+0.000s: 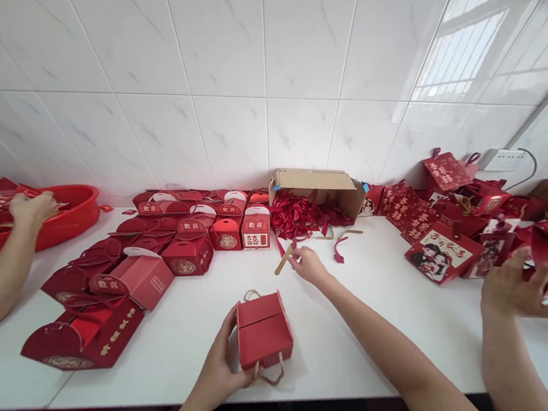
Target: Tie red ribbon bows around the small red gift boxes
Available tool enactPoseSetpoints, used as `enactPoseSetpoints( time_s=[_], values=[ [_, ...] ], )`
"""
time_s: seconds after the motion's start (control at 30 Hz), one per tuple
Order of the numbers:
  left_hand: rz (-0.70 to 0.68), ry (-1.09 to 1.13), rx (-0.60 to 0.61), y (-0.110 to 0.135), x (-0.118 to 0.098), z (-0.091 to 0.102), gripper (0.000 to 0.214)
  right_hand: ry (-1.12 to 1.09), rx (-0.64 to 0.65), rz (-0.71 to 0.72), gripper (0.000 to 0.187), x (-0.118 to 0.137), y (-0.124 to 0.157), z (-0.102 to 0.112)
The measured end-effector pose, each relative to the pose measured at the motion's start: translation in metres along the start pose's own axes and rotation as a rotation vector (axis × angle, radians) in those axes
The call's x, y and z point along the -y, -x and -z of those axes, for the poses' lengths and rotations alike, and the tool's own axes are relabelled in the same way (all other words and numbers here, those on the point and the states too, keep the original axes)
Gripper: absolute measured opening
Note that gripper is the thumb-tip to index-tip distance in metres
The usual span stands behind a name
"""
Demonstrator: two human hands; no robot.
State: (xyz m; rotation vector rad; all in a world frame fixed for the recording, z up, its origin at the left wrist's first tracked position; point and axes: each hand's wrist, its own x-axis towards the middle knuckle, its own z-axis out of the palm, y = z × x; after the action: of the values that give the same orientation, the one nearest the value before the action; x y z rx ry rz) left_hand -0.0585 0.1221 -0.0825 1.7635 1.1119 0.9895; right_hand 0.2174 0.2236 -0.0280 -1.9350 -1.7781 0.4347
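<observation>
My left hand (219, 357) is closed around the left side of a small red gift box (264, 328) with twisted rope handles, which rests near the table's front edge. Farther forward, my right hand (311, 266) pinches a flat gold ribbon (283, 259) between thumb and fingers, just above the tabletop. Behind that hand, a cardboard box (317, 179) lies on its side with its open end facing me, full of red ribbons (296, 213). A loose red ribbon (339, 251) and another gold ribbon (353, 232) lie to the right of my fingers.
Rows of red gift boxes (186, 251) stand at left. A red basin (73, 210) lies beyond, with a person's hands (34, 210) over it. At right, another person's hand (516, 286) touches a red box near a pile of red cards (444, 251). A power strip (505, 160) sits behind.
</observation>
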Motion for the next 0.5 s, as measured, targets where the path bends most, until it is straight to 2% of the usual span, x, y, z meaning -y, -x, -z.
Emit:
enactPoseSetpoints(
  time_s=[0.13,0.27,0.37,0.43,0.5],
  values=[
    [-0.009,-0.016,0.07,0.001,-0.001,0.005,0.104,-0.058,-0.084,-0.066,0.033,0.026,-0.036,-0.027],
    [-0.011,-0.01,0.067,0.003,0.001,0.003,0.102,-0.172,-0.167,-0.07,0.032,0.038,-0.043,-0.028],
    [-0.006,0.028,0.068,0.004,0.007,0.001,0.103,-0.317,-0.259,-0.004,0.025,0.047,-0.043,-0.003],
    [-0.012,0.046,0.063,0.004,0.011,0.0,0.102,-0.431,-0.341,0.065,0.025,0.052,-0.037,0.031],
    [-0.013,0.045,0.057,0.003,0.012,0.001,0.101,-0.536,-0.456,0.139,0.034,0.05,-0.022,0.075]
  ],
)
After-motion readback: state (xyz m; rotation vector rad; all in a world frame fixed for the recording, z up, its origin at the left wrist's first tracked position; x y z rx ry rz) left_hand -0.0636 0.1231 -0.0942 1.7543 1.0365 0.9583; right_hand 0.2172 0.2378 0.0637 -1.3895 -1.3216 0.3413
